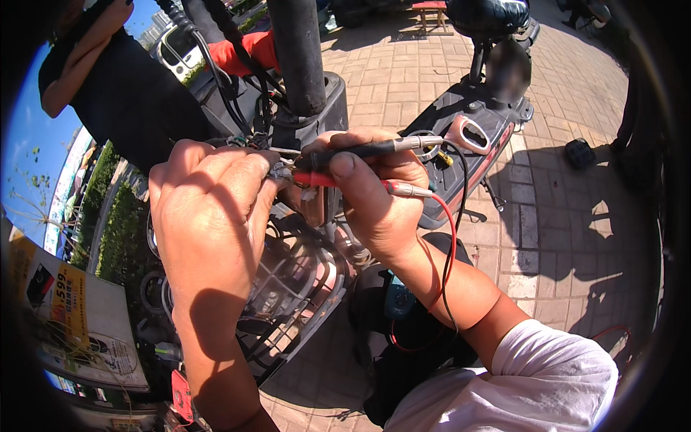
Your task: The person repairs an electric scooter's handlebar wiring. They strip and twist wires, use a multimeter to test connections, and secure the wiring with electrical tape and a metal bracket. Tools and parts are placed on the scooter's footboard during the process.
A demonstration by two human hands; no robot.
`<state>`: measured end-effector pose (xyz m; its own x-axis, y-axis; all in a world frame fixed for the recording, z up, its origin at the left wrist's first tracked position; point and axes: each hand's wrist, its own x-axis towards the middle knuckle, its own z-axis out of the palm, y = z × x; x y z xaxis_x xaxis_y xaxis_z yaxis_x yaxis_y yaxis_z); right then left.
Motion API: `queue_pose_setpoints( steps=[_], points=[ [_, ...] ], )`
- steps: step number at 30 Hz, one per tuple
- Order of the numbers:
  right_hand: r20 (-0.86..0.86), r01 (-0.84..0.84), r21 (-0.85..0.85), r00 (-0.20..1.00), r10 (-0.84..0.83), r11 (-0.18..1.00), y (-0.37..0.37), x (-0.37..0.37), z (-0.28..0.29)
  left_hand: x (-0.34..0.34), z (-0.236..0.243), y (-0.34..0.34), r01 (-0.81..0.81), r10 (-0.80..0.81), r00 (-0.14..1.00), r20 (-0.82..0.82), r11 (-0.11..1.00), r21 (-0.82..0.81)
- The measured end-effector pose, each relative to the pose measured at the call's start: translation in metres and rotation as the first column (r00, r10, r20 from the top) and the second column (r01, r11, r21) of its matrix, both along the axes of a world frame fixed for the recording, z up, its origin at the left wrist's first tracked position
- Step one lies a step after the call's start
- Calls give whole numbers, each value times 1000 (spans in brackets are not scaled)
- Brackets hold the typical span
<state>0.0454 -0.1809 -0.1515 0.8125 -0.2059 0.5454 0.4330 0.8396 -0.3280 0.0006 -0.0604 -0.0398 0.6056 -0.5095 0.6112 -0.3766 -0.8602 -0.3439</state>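
My left hand (pixel 209 209) is closed at a bundle of wires and a small connector (pixel 279 171) below the upright steering column (pixel 302 50) of an electric scooter. My right hand (pixel 378 201) grips two test probes together, a black probe (pixel 360 150) above a red probe (pixel 317 178), with their tips at the connector by my left fingers; whether they touch it I cannot tell. Black and red leads hang from the probes past my right forearm. A teal meter (pixel 399 295) lies at my lap, partly hidden behind the leads.
A person with crossed arms (pixel 115 86) stands at left. The scooter's footboard (pixel 450 108) carries a pink-rimmed part (pixel 466 128). A red stool (pixel 430 7) stands behind. A signboard (pixel 108 317) and red tool (pixel 181 396) are at lower left. A black object (pixel 579 153) lies on the paving.
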Motion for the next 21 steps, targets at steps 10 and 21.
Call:
queue_pose_setpoints(
  steps=[10,21],
  points=[
    [-27,70,-138,997,-75,988,-6,7,-5,5,-8,3,59,-57,998,28,995,-79],
    [-10,39,-13,999,-39,999,0,3,-2,1,-10,8,126,-136,989,-50,979,-160]
  ],
)
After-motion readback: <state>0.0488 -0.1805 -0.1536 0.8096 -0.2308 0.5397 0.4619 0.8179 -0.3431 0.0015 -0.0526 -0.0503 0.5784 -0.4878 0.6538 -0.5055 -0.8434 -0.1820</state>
